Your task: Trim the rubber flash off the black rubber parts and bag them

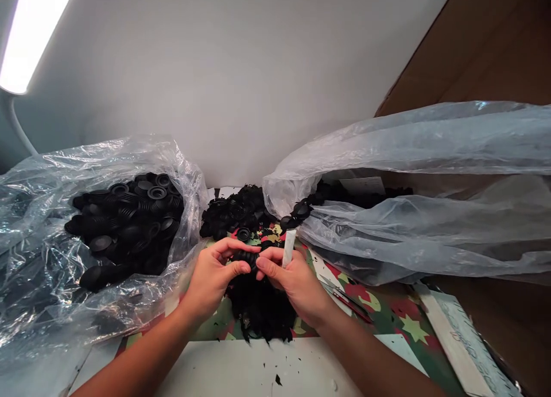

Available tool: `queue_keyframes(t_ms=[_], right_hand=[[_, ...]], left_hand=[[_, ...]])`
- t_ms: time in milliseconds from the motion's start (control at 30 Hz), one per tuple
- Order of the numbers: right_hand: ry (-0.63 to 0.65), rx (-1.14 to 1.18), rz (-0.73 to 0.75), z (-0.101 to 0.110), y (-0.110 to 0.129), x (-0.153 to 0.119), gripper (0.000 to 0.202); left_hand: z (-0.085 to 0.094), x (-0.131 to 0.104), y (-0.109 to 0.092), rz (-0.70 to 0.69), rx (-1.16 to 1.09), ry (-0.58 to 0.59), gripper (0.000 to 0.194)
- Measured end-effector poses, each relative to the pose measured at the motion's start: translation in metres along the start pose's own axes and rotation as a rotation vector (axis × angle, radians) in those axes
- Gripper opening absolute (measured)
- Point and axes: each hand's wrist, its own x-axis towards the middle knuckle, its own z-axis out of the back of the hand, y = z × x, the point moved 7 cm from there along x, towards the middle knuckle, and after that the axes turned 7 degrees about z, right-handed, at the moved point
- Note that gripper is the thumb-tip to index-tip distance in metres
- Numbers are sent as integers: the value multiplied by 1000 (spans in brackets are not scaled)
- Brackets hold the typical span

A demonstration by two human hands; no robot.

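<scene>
My left hand point(213, 273) is closed around a small black ribbed rubber piece point(247, 260), which lies between the thumb and fingers. Against its right side are the fingertips of my right hand point(297, 276). A white flat stick, perhaps a tool handle point(288, 248), juts up from between the right thumb and fingers; its lower end is hidden. Beneath both hands spreads a heap of black shredded scraps point(260, 311). Just beyond the fingers sits a round black rubber cap point(243, 234), beside a pile of similar black pieces point(236, 210).
On the left, a clear plastic bag point(38, 213) holds many round black rubber parts point(129, 225). Another plastic bag point(387, 236) lies open at the right with black parts. Tweezers-like tools point(350, 302) rest on the patterned cloth point(413, 328). A lamp point(34, 35) glows upper left.
</scene>
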Motion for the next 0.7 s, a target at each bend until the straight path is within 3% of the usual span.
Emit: queue_keyframes(t_ms=[133, 233, 333, 467, 567, 633, 700], right_hand=[[-27, -38, 72, 1, 8, -1, 45], [-25, -86, 124, 2, 14, -2, 44], [-60, -208, 190, 6, 20, -2, 38], [-187, -400, 264, 13, 23, -5, 30], [-212, -514, 360, 9, 25, -9, 26], [-179, -598, 443, 1, 26, -13, 24], [-103, -677, 509, -9, 26, -15, 26]], left_hand=[[-9, 1, 6, 81, -266, 83, 45], [-14, -1, 4, 105, -298, 123, 49], [-10, -4, -9, -16, -25, 66, 48], [8, -13, -34, -252, 432, -242, 37], [5, -11, -27, -148, 428, -150, 33], [1, -9, -19, -75, 379, -73, 34], [2, -8, -16, -64, 373, -70, 30]])
